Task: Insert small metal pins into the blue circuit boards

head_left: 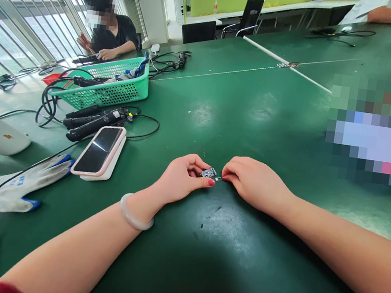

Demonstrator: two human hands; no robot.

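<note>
My left hand [191, 175] is closed in a pinch on a small circuit board [209, 172], dark with pale markings, held just above the green table. Close at its right, my right hand [249, 179] pinches a tiny pale strip-like piece [218, 179] between thumb and fingertips. The strip's free end is right by the board's lower right corner; whether the two touch I cannot tell. My right fingers cover most of the strip. A pale bangle [135, 215] circles my left wrist.
On the green table [179, 260], a phone [98, 152] lies left of my hands. Beyond it are black cabled tools [99, 121] and a green basket [108, 90]. Work gloves [30, 181] and a cable lie far left. A person [106, 32] sits at the back left.
</note>
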